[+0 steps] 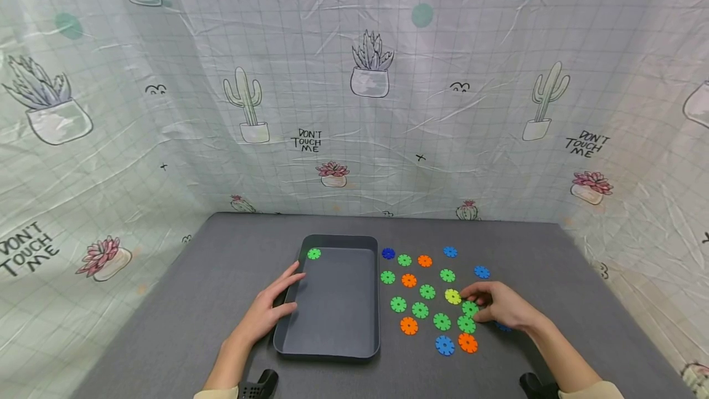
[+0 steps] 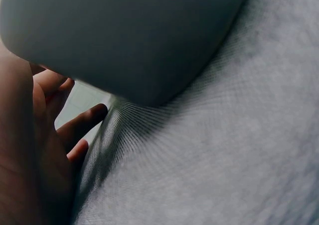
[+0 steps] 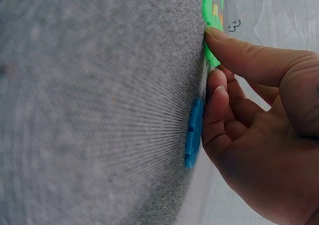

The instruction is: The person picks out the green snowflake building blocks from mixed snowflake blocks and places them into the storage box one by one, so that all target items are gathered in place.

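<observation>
My left hand (image 1: 268, 308) rests at the left rim of a dark grey tray (image 1: 379, 300), fingers extended and spread. Inside the tray's far left corner lies one green notched plastic disc (image 1: 314, 253). Over on the right, the thumb and forefinger of my right hand (image 1: 506, 306) pinch a green notched disc (image 1: 469, 308) at table level. Another green disc (image 1: 466, 324) lies just below it, and a yellow disc (image 1: 453, 296) is close to the forefinger. A blue disc (image 3: 194, 133) lies beneath the curled fingers in the right wrist view.
Several more notched discs spread over the grey table (image 1: 327, 380) right of the tray, among them an orange disc (image 1: 468, 343), a light blue disc (image 1: 445, 345) and a dark blue disc (image 1: 388, 253). A patterned cloth (image 1: 415, 122) hangs behind and along both sides.
</observation>
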`<move>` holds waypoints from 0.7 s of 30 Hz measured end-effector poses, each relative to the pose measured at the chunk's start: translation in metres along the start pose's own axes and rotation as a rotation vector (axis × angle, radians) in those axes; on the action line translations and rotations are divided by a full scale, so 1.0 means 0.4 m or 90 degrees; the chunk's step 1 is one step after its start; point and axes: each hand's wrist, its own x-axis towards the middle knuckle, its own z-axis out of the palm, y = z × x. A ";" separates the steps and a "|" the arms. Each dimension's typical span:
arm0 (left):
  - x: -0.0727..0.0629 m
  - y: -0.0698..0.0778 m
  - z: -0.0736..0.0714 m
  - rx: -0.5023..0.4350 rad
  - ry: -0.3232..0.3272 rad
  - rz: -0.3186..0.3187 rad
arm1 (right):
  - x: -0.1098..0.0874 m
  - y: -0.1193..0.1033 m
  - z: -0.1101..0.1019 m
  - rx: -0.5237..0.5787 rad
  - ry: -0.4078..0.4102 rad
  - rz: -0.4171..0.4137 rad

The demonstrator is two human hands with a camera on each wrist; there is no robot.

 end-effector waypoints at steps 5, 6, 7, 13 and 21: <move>-0.001 -0.004 0.001 0.000 -0.002 -0.001 | -0.002 0.002 0.001 -0.010 0.007 -0.007; -0.001 -0.004 0.001 0.001 -0.002 -0.002 | -0.003 0.001 0.000 -0.012 0.007 -0.007; -0.001 -0.004 0.002 0.001 -0.002 -0.002 | -0.004 0.001 0.000 -0.010 0.006 -0.008; 0.001 -0.003 0.003 -0.002 -0.002 -0.001 | -0.008 -0.002 -0.010 -0.003 -0.008 -0.006; 0.002 -0.005 0.002 -0.002 0.000 0.003 | -0.007 0.000 -0.019 -0.009 -0.018 -0.018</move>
